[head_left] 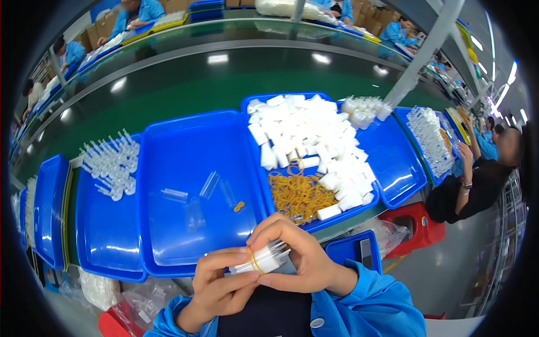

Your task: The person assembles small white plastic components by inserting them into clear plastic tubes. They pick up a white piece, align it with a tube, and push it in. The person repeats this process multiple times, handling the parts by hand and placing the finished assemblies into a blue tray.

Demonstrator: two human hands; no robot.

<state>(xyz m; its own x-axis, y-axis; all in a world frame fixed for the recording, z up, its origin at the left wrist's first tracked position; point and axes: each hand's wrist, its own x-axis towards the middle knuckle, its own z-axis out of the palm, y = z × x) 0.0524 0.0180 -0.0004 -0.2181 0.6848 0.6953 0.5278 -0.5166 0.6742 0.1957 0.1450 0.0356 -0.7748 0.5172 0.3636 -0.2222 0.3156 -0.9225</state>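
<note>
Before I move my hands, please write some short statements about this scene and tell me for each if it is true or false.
1. The left hand and the right hand both hold the white bundle. True.
2. The white bundle has nothing around it. False: a yellow band goes around it.
3. The pile of yellow bands lies next to the white pieces. True.
4. The tray with the clear tubes is full to its rim. False: much of its blue bottom shows.
5. The clear stemmed pieces lie to the right of the white pieces. False: they lie to the left.
</note>
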